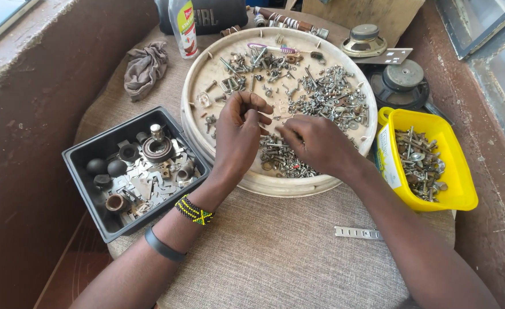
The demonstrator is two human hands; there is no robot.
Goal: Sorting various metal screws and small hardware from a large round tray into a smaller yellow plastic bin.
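head view, near to far: a perforated metal strip point(358, 233) lies low on the cloth, and above it, mid-frame, both hands work the round tray point(275, 184). the left hand point(238, 134) has fingers curled shut, on what i cannot tell, while the right hand point(315, 143) pinches into the screws point(281, 157), which look small, hard, light and slippery, best nipped by the shank. right sits a yellow tub point(461, 194) with a pale label, left a black bin point(81, 189), and top centre a white bottle point(184, 26) with a red-and-green label.

A crumpled rag point(145, 68) lies beside a bottle point(184, 27) (upright), a speaker point(401, 83) opposite.
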